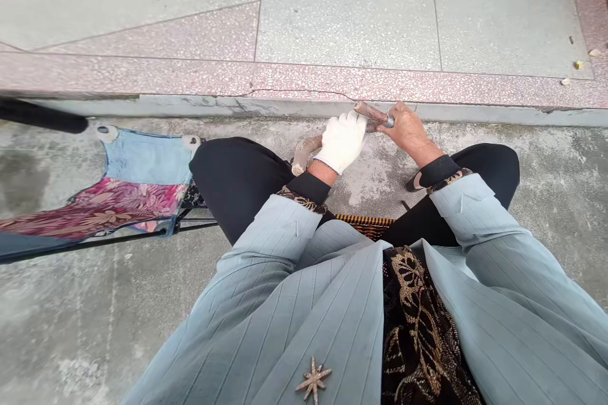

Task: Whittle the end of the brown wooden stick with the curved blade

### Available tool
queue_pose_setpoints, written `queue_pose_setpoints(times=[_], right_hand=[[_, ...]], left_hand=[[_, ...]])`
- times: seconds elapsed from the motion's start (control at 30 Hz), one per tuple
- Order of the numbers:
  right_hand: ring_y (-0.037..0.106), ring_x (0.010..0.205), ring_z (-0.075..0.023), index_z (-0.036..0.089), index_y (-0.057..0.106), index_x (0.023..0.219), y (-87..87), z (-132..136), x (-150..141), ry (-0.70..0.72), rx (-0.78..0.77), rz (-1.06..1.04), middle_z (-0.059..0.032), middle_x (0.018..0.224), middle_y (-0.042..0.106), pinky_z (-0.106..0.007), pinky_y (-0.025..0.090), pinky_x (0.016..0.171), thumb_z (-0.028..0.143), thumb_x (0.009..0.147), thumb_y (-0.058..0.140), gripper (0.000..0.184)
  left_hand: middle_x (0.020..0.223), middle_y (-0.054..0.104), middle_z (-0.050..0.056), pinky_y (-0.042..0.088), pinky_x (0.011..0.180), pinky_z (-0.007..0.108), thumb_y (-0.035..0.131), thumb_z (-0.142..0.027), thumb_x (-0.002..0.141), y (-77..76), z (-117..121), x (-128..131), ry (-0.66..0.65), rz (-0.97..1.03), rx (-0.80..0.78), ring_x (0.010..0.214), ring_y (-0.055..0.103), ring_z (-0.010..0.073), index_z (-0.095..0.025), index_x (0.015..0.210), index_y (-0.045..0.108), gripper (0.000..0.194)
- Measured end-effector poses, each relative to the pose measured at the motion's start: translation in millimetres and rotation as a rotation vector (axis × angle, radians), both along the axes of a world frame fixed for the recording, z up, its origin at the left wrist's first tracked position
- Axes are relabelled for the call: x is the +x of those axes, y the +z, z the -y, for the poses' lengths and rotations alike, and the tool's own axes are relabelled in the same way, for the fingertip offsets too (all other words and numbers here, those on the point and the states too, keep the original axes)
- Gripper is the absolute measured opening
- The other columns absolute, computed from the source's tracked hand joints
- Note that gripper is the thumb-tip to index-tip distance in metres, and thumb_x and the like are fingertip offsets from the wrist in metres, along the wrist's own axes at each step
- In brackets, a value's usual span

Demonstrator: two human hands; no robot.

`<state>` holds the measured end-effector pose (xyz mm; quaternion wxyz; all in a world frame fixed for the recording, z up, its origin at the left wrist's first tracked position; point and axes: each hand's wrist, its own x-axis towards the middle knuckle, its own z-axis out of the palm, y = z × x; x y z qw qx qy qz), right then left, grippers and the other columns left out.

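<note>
My left hand, in a white glove, is closed around a curved reddish-brown piece of wood that reaches from below the glove up toward the tiled step. My right hand is bare and curled over the upper end of that same piece, where a small metal tip shows between the fingers. Both hands are held out over my knees, close to the step's edge.
A raised terrazzo step runs across ahead of me. A folding stool with a blue and floral fabric seat lies at my left on the concrete ground. A black bar enters from the left edge.
</note>
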<state>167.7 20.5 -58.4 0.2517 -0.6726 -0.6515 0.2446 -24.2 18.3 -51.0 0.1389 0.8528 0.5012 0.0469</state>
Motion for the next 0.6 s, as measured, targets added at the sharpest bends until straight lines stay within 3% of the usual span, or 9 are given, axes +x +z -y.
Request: queue_pose_setpoints(times=[0.17,0.3,0.4,0.6], right_hand=[[0.06,0.107,-0.0286,0.022,0.048,0.072,-8.6,-1.7,-9.1,-0.008,-0.006,-0.019,-0.0081,0.099,0.056,-0.037,0.05,0.093,0.016,0.076,0.083,0.036],[0.06,0.093,-0.0258,0.024,0.04,0.067,-13.2,-8.3,-8.1,-0.093,-0.031,-0.023,-0.0049,0.086,0.053,-0.039,0.051,0.09,0.017,0.073,0.08,0.041],[0.057,0.08,-0.0213,0.024,0.047,0.07,-11.5,-14.3,2.5,-0.181,-0.087,-0.122,-0.0011,0.075,0.054,-0.037,0.052,0.078,0.022,0.068,0.083,0.035],[0.044,0.055,-0.0111,0.019,0.059,0.072,-2.1,-14.9,21.2,-0.128,-0.231,-0.484,0.0038,0.058,0.051,-0.028,0.038,0.054,0.022,0.066,0.083,0.025]], left_hand=[[0.124,0.066,0.024,0.043,0.104,0.055,0.049,-0.036,0.102,-6.5,-1.9,4.0,-0.014,-0.012,0.029,0.124,0.058,0.0428,-0.012,0.128,0.062,0.038],[0.127,0.064,0.024,0.042,0.104,0.056,0.048,-0.033,0.102,-2.0,-1.2,4.4,-0.001,-0.01,0.003,0.124,0.059,0.043,-0.013,0.131,0.061,0.038],[0.131,0.061,0.022,0.045,0.103,0.054,0.046,-0.03,0.101,1.5,-2.2,3.0,-0.019,-0.011,-0.012,0.124,0.06,0.0407,-0.019,0.144,0.055,0.045],[0.125,0.067,0.014,0.055,0.095,0.047,0.055,-0.033,0.096,-7.7,-8.8,0.5,-0.041,0.167,-0.161,0.109,0.071,0.0332,-0.031,0.154,0.052,0.058]])
